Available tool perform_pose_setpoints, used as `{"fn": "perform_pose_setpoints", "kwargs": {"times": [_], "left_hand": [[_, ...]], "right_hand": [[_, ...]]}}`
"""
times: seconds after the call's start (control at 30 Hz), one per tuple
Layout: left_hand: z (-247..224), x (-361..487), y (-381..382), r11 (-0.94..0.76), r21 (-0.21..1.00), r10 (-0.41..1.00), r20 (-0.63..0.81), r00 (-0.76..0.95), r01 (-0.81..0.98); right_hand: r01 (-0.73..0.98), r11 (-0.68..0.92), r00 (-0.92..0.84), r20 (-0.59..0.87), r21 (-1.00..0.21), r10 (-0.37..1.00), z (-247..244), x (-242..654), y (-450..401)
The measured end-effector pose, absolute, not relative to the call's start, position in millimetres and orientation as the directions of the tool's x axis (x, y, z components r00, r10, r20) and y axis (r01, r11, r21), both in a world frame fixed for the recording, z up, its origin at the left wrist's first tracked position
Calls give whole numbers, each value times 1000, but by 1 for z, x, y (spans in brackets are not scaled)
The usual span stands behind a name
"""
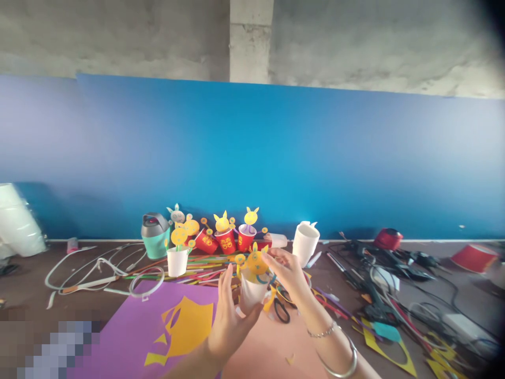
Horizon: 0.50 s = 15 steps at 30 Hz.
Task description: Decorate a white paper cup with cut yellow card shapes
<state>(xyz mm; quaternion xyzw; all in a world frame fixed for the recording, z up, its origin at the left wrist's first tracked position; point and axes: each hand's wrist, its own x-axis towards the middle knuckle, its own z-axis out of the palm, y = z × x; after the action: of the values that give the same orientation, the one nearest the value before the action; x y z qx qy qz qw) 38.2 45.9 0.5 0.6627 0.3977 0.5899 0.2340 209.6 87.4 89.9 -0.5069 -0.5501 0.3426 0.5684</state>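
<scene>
My left hand [232, 316] is wrapped round a white paper cup [252, 296], thumb across its lower front. Out of the cup rises a yellow paper animal head [256, 261] with pointed ears, and a small yellow paper disc [240, 259] stands at its left. My right hand [288, 268] pinches the right edge of the head; its fingertips partly cover that edge. Behind them, similar yellow heads stand in a white cup [177, 262] and in red printed cups [225, 241]. Black-handled scissors [281, 310] lie just right of the held cup.
Purple paper [130, 321] with yellow scraps [191, 323] lies front left, and pink paper [260, 347] lies under my hands. Coloured strips spread behind. Stacked white cups [305, 243] stand back right. Cables and a glue gun [381, 308] clutter the right; a teal-grey container [155, 237] stands back left.
</scene>
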Motion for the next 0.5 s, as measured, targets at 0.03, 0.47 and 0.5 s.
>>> {"fn": "perform_pose_setpoints", "kwargs": {"times": [0.03, 0.47, 0.5], "left_hand": [[-1, 38, 46, -582, 776, 799, 601, -4, 245], [5, 41, 44, -419, 907, 905, 414, 97, 38], [7, 42, 44, -404, 915, 910, 400, 111, 15]], "right_hand": [[174, 260, 146, 286, -950, 947, 89, 210, 88], [150, 356, 58, 368, -922, 928, 90, 216, 88], [168, 358, 54, 371, -919, 927, 90, 216, 88]]}}
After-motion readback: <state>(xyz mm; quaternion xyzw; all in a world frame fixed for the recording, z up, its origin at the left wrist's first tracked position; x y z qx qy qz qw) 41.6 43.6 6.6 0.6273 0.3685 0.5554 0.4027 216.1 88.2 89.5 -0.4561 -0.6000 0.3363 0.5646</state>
